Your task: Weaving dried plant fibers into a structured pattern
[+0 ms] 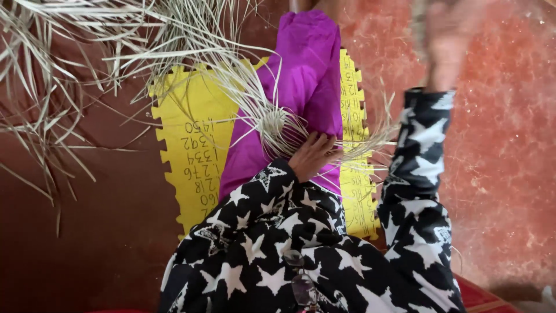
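My left hand (313, 155) rests on a purple-clad leg (307, 69) and pinches the small woven knot of pale dry palm strips (274, 123). From the knot, loose strips fan out up-left and to the right. My right hand (445, 49) is raised at the upper right, blurred by motion; whether it grips a strip is unclear. Both arms wear black sleeves with white stars (417, 174).
A yellow foam mat (194, 145) with toothed edges and handwritten marks lies under the leg. A heap of loose dry palm fronds (63, 64) spreads over the upper left. The floor is reddish-brown (509, 145). Glasses hang at my chest (302, 284).
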